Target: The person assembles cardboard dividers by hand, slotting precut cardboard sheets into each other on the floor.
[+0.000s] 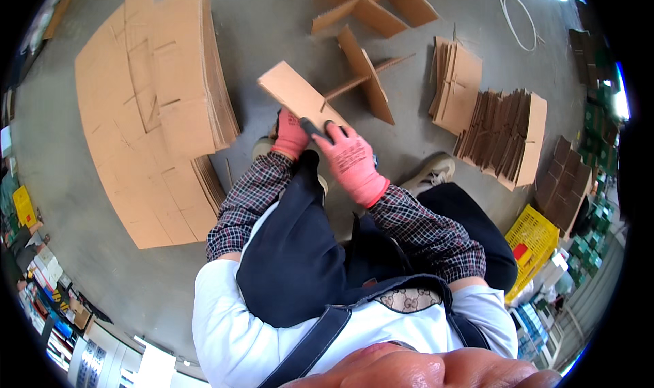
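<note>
My two hands wear pink gloves with dark fingertips. Both are closed on a long brown cardboard strip (289, 88), held tilted in front of my knees. My left hand (291, 136) grips its near edge, with part of the fingers hidden behind the board. Farther right along that edge, my right hand (352, 163) holds the strip with its fingertips over the face. Beyond it stands a cardboard divider piece (368, 78), with another strip crossing it and reaching the held strip. How far the slots are engaged I cannot tell.
Large flat cardboard sheets (184, 68) lie stacked at the left. A crossed cardboard divider (368, 10) sits at the far side. To the right are bundles of cardboard strips (494, 132), a yellow plastic crate (531, 245) and a white loop of strap (519, 27).
</note>
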Demonstrator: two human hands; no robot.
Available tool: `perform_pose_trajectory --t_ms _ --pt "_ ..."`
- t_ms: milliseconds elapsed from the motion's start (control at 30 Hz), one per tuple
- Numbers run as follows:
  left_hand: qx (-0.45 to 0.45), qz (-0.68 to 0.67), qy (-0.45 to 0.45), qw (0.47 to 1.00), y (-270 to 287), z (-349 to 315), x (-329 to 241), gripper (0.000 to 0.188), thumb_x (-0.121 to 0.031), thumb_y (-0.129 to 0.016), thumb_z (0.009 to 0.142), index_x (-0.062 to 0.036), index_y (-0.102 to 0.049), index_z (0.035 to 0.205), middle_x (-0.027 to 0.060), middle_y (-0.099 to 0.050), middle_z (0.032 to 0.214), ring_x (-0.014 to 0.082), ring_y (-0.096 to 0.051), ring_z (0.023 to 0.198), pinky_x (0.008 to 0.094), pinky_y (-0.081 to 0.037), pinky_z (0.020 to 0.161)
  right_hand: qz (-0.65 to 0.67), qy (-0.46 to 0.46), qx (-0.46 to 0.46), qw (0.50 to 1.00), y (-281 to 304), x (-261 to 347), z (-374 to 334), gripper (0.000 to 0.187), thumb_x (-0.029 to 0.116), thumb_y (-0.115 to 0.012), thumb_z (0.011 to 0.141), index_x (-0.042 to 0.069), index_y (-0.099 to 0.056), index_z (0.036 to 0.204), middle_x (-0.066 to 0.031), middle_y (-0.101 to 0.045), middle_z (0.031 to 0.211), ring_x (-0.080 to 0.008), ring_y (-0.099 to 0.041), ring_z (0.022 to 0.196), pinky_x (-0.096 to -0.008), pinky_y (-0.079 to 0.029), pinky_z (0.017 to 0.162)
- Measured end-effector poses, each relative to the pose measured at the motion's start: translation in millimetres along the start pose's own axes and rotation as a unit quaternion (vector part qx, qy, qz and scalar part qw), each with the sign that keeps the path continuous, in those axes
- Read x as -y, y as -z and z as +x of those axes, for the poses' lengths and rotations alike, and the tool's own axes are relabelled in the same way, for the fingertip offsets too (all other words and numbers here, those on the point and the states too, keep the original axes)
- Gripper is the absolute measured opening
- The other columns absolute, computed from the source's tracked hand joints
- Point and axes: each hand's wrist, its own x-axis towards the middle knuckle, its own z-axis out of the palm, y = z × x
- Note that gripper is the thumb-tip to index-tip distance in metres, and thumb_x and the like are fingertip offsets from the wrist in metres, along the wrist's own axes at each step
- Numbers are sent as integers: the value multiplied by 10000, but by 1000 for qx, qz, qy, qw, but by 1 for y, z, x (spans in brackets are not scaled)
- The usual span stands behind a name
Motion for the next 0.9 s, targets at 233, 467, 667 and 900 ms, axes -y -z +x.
perform_pose_trajectory --t_ms 233,467,667,900 --pt "-5 634 -81 769 -11 10 -33 286 -183 -649 708 -91 -539 956 82 -566 951 267 -576 868 375 -478 714 50 -88 -14 995 -29 -33 29 458 146 -626 744 161 -515 1189 -94 -540 1044 -272 -567 913 -373 -497 741" --pt "22 634 -60 771 -9 10 -20 255 -141 -593 730 -62 -537 966 110 -550 977 280 -560 891 366 -464 723 -2 -40 62 997 -41 -38 32 501 147 -601 751 215 -500 1237 -106 -552 1065 -278 -576 938 -373 -511 733" --pt "-12 611 -20 792 -2 -12 -60 756 -388 -756 603 -49 -462 1210 164 -485 1176 327 -468 1090 430 -371 928 10 3 53 999 -79 -69 37 547 120 -557 755 198 -451 1286 -114 -557 986 -282 -582 873 -390 -480 744" --pt "-187 148 -25 971 65 -69 -145 387 12 -503 844 24 -461 1228 106 -527 1199 179 -495 1129 284 -392 949 -83 21 65 994 136 -74 25 500 130 -549 785 171 -467 1277 -51 -597 908 -205 -600 828 -331 -470 708"
